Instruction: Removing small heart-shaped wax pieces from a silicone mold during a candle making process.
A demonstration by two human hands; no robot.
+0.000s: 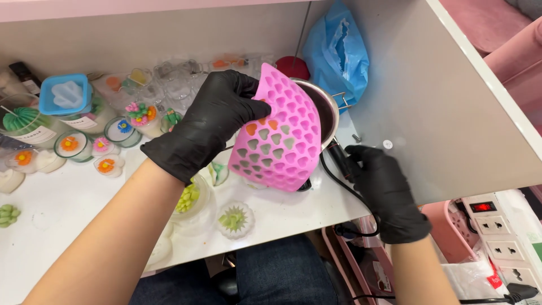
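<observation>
My left hand (212,121), in a black glove, grips a pink silicone mould (279,133) with many small heart-shaped cavities. The mould is bent into a curve and held tilted against a metal melting pot (326,104). A few cavities hold orange and pale green wax. My right hand (384,189), also in a black glove, is closed around the pot's black handle (337,152) at the table's right edge. A black cord (344,189) runs down from the pot past my right hand.
Several small glass candle cups with wax flowers (107,138) crowd the white table (62,203) at left. Cups of green wax shapes (189,197) stand near the front edge. A blue plastic bag (339,51) leans in the back corner. A white power strip (499,237) lies at lower right.
</observation>
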